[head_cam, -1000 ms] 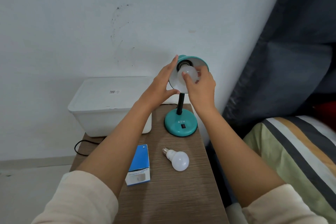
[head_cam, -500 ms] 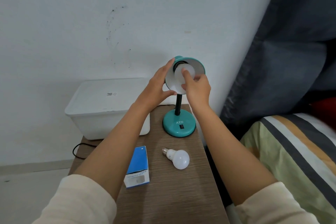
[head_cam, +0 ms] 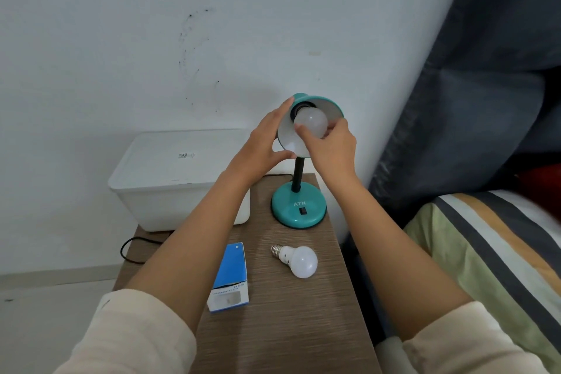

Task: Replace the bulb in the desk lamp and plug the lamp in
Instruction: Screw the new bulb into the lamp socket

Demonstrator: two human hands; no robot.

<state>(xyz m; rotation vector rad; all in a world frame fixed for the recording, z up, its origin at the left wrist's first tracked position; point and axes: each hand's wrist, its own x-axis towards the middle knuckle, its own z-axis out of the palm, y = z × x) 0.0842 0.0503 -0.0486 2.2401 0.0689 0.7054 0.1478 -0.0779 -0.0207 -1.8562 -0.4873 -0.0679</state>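
Observation:
A teal desk lamp [head_cam: 299, 209] stands at the far right of a wooden bedside table [head_cam: 282, 328]. Its shade [head_cam: 329, 103] is tipped towards me. My left hand [head_cam: 264, 143] clasps the shade's left rim. My right hand [head_cam: 332, 143] grips a white bulb [head_cam: 311, 121] sitting at the black socket inside the shade. A second white bulb [head_cam: 296, 259] lies loose on the table in front of the lamp base. A blue and white bulb box [head_cam: 230, 278] lies to its left.
A white lidded plastic box [head_cam: 170, 179] fills the table's back left corner. A black cord [head_cam: 130, 247] loops off the table's left edge. A dark curtain [head_cam: 485, 70] and a striped bed cover [head_cam: 501, 252] are on the right. The wall is close behind the lamp.
My right hand's fingers have shifted round the bulb in the shade, with more of the bulb showing now. The left hand stays on the shade.

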